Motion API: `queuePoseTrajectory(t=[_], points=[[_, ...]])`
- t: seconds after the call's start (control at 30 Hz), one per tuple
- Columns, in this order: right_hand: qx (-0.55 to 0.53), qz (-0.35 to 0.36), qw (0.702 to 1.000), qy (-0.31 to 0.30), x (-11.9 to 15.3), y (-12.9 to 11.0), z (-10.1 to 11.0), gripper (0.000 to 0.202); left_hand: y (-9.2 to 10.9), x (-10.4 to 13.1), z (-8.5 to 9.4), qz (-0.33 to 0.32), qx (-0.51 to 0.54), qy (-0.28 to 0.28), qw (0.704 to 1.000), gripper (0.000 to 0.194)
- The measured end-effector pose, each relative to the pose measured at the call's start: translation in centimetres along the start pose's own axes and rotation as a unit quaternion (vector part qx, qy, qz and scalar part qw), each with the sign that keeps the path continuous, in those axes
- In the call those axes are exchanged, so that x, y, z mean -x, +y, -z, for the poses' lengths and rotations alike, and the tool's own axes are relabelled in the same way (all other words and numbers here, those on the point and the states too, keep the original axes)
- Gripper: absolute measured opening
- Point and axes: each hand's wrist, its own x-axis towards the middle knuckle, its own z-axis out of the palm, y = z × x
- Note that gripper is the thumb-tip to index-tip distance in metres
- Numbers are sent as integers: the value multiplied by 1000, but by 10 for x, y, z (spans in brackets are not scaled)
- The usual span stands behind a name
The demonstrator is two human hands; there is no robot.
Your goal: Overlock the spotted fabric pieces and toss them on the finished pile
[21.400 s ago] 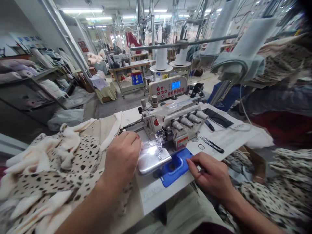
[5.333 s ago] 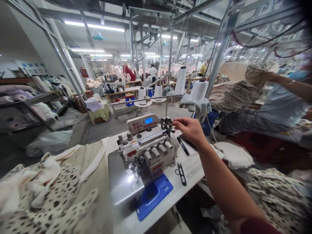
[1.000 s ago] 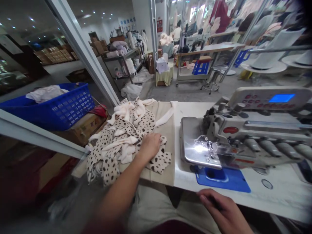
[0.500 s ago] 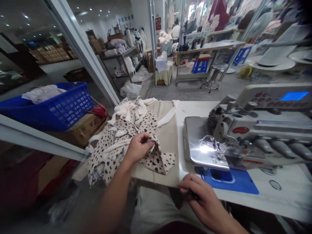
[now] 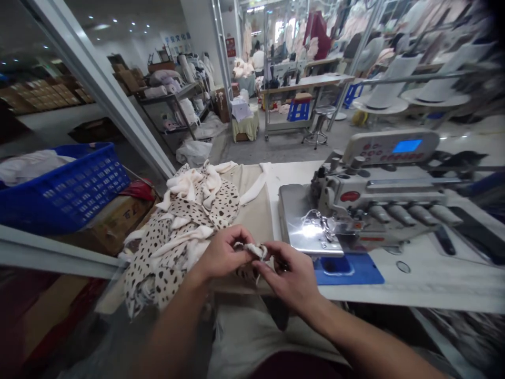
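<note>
A folded edge of black-spotted cream fabric (image 5: pixel 257 250) is pinched between my two hands at the table's front edge. My left hand (image 5: pixel 224 253) closes on it with thumb and fingers. From the other side, my right hand (image 5: pixel 294 275) grips the same edge; something dark shows within its curled fingers, too unclear to name. Left of my hands lies a heap of spotted fabric pieces (image 5: pixel 179 210) with plain cream parts on top. To the right stands an overlock sewing machine (image 5: pixel 351 197), its lamp lighting the metal plate (image 5: pixel 294 205).
A beige cloth (image 5: pixel 258 210) covers the table's left part, with a cream strip (image 5: pixel 255 187) on it. A blue basket (image 5: pixel 79 184) holding cloth sits on a cardboard box (image 5: pixel 122 218) at left. Metal posts (image 5: pixel 106 84) rise behind. A phone-like dark object (image 5: pixel 445 241) lies at right.
My right hand has come up and left from the table edge to the fabric and now grips it beside my left hand. The spotted fabric's edge is gathered between them. The view has turned right.
</note>
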Motion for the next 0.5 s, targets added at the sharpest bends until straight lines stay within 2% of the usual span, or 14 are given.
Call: queuePoseTrajectory(t=[0.07, 0.13, 0.27, 0.4, 0.5], points=[[-22, -50, 998, -4, -1, 0, 3, 21, 0, -3, -2, 12, -13, -12, 1000, 27], [-66, -114, 991, -9, 0, 1, 8, 23, 1, -6, -1, 28, -11, -22, 999, 30], [-172, -209, 962, -33, 4, 2, 16, 26, 3, -10, 2, 49, -2, -30, 998, 37], [-260, -266, 928, -33, 7, 4, 18, 31, 7, -12, 2, 67, 19, -32, 997, 39], [-273, -277, 921, -9, 10, 4, 17, 34, 11, -12, 0, 77, 20, -33, 996, 41]])
